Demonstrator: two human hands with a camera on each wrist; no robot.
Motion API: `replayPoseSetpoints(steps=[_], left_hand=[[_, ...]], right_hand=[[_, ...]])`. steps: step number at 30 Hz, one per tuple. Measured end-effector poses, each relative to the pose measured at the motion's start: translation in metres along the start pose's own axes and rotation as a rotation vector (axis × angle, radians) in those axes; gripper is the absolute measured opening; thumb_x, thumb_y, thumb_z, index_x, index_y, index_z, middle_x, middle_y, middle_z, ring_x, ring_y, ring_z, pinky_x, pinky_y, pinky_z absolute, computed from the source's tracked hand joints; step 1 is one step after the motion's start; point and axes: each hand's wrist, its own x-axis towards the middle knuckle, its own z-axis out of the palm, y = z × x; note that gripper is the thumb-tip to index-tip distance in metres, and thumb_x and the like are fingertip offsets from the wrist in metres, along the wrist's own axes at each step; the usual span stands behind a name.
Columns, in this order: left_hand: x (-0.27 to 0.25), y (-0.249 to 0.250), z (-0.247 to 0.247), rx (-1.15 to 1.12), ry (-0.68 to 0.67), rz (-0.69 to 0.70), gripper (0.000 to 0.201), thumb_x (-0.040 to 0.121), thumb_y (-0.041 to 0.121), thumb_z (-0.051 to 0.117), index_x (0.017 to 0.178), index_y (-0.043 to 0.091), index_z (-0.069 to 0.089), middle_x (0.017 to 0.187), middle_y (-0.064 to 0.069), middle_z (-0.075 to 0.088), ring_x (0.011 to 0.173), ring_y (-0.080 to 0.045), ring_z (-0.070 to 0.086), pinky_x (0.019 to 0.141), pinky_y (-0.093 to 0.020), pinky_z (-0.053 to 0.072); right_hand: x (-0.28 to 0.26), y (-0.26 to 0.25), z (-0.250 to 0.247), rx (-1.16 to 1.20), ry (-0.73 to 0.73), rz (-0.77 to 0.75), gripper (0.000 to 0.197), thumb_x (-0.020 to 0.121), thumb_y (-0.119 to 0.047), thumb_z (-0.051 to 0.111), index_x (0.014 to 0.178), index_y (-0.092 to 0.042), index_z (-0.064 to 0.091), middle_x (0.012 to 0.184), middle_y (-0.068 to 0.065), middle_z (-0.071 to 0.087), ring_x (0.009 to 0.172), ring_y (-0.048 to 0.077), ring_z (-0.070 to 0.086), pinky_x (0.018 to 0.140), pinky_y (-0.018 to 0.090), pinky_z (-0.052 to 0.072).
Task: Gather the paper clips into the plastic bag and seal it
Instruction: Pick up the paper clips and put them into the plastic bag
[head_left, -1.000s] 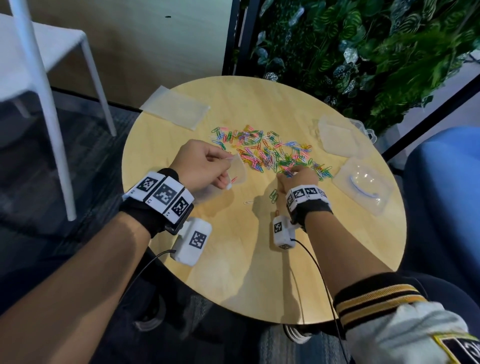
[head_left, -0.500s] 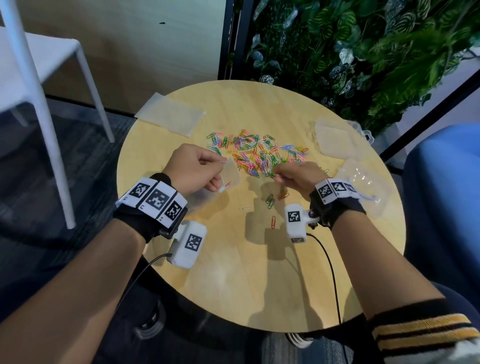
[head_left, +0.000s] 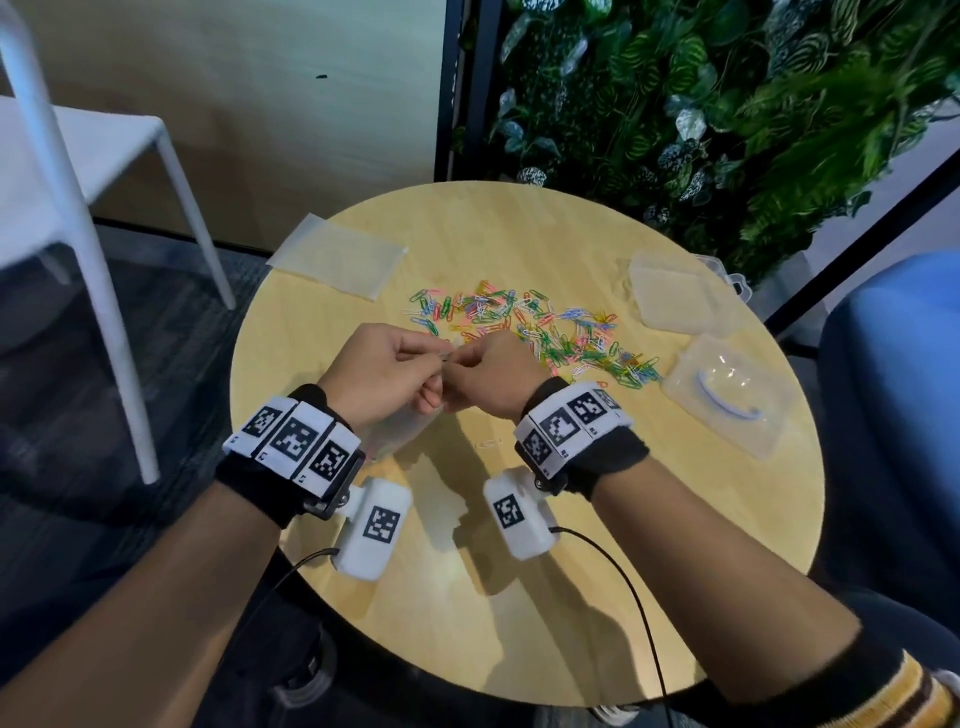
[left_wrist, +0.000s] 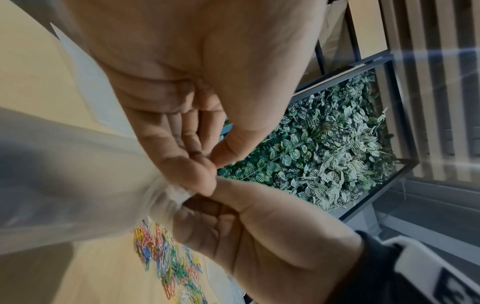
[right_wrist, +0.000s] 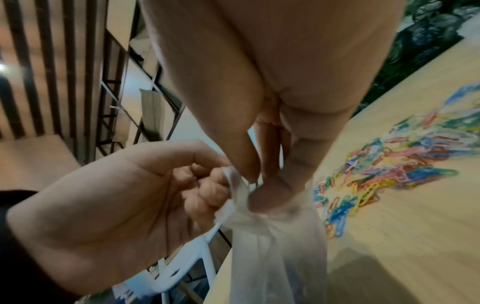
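Both the left hand (head_left: 384, 371) and the right hand (head_left: 491, 376) pinch the mouth of the clear plastic bag (right_wrist: 272, 236), held just above the counter (head_left: 571, 545). Most paper clips (head_left: 535, 325) lie on the counter beyond the hands, so gathering seems mostly left and sealing not yet done. I can read no writing, only square black-and-white markers on the wristbands (head_left: 293, 441).

- Your worktop (head_left: 597, 545) is pale wood with a smooth matt finish.
- The plastic bag (right_wrist: 275, 236) is thin, translucent and crinkled.
- The paper clips (head_left: 545, 332) look coated in glossy colours.
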Motion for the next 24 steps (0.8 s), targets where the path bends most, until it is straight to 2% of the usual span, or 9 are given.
replayPoseSetpoints(steps=[5, 9, 11, 14, 15, 17, 19, 21, 24], left_hand=[[-0.002, 0.007, -0.010, 0.016, 0.029, -0.005, 0.025, 0.094, 0.000, 0.053, 0.111, 0.006, 0.071, 0.059, -0.007, 0.061, 0.046, -0.012, 0.054, 0.048, -0.021, 0.049], [0.001, 0.015, -0.045, -0.016, 0.224, 0.037, 0.021, 0.093, 0.008, 0.056, 0.094, 0.011, 0.077, 0.056, -0.002, 0.049, 0.044, -0.011, 0.038, 0.039, -0.015, 0.030], [0.004, 0.015, -0.066, -0.132, 0.323, 0.051, 0.023, 0.091, 0.007, 0.054, 0.091, 0.007, 0.077, 0.050, 0.001, 0.039, 0.045, -0.013, 0.028, 0.037, -0.016, 0.022], [0.007, 0.014, -0.092, -0.218, 0.394, 0.078, 0.030, 0.083, 0.007, 0.050, 0.094, 0.008, 0.078, 0.045, 0.005, 0.031, 0.041, -0.011, 0.022, 0.034, -0.017, 0.018], [0.008, 0.013, -0.097, -0.235, 0.403, 0.086, 0.032, 0.080, 0.009, 0.049, 0.095, 0.008, 0.078, 0.045, 0.004, 0.031, 0.039, -0.010, 0.022, 0.033, -0.017, 0.018], [0.011, 0.011, -0.104, -0.262, 0.425, 0.095, 0.034, 0.076, 0.012, 0.050, 0.096, 0.008, 0.077, 0.047, 0.003, 0.033, 0.039, -0.010, 0.025, 0.034, -0.018, 0.019], [0.013, 0.010, -0.105, -0.262, 0.458, 0.093, 0.033, 0.075, 0.013, 0.051, 0.095, 0.009, 0.078, 0.050, 0.001, 0.036, 0.041, -0.011, 0.029, 0.036, -0.018, 0.022], [0.014, 0.010, -0.103, -0.244, 0.491, 0.080, 0.030, 0.077, 0.012, 0.053, 0.094, 0.010, 0.078, 0.051, 0.001, 0.039, 0.041, -0.011, 0.032, 0.037, -0.018, 0.025], [0.014, 0.008, -0.097, -0.180, 0.493, 0.070, 0.029, 0.081, 0.008, 0.052, 0.093, 0.011, 0.078, 0.052, 0.000, 0.043, 0.043, -0.012, 0.037, 0.039, -0.019, 0.030]], right_hand=[[0.001, -0.015, -0.017, -0.100, -0.190, -0.090, 0.021, 0.090, -0.003, 0.058, 0.082, -0.014, 0.074, 0.085, 0.008, 0.075, 0.073, 0.023, 0.075, 0.069, 0.039, 0.062], [0.004, -0.028, -0.041, 0.290, -0.134, -0.182, 0.021, 0.089, 0.008, 0.053, 0.093, -0.001, 0.072, 0.089, 0.014, 0.072, 0.073, 0.023, 0.070, 0.058, 0.029, 0.058], [0.018, -0.024, -0.051, 0.288, -0.092, -0.161, 0.020, 0.090, 0.005, 0.053, 0.096, 0.002, 0.072, 0.092, 0.016, 0.071, 0.076, 0.023, 0.066, 0.066, 0.034, 0.060], [0.047, -0.013, -0.055, -0.214, -0.025, -0.200, 0.025, 0.091, -0.010, 0.055, 0.108, -0.015, 0.074, 0.106, 0.003, 0.073, 0.096, 0.021, 0.067, 0.091, 0.040, 0.054], [0.053, -0.012, -0.050, -0.415, -0.046, -0.232, 0.029, 0.093, -0.016, 0.054, 0.118, -0.020, 0.070, 0.120, 0.001, 0.068, 0.110, 0.021, 0.063, 0.099, 0.037, 0.049], [0.061, -0.011, -0.026, -0.684, -0.165, -0.305, 0.041, 0.099, -0.024, 0.047, 0.139, -0.018, 0.051, 0.146, 0.006, 0.049, 0.133, 0.025, 0.045, 0.110, 0.035, 0.035], [0.067, -0.004, 0.011, -0.865, -0.270, -0.402, 0.051, 0.101, -0.029, 0.041, 0.149, -0.015, 0.034, 0.157, 0.011, 0.028, 0.143, 0.032, 0.027, 0.115, 0.042, 0.027], [0.075, 0.011, 0.045, -1.042, -0.291, -0.514, 0.055, 0.099, -0.038, 0.037, 0.151, -0.020, 0.028, 0.160, 0.007, 0.020, 0.145, 0.035, 0.020, 0.115, 0.052, 0.024], [0.086, 0.022, 0.057, -1.206, -0.328, -0.550, 0.056, 0.101, -0.042, 0.029, 0.153, -0.027, 0.016, 0.162, -0.001, 0.011, 0.148, 0.030, 0.012, 0.116, 0.058, 0.014]])
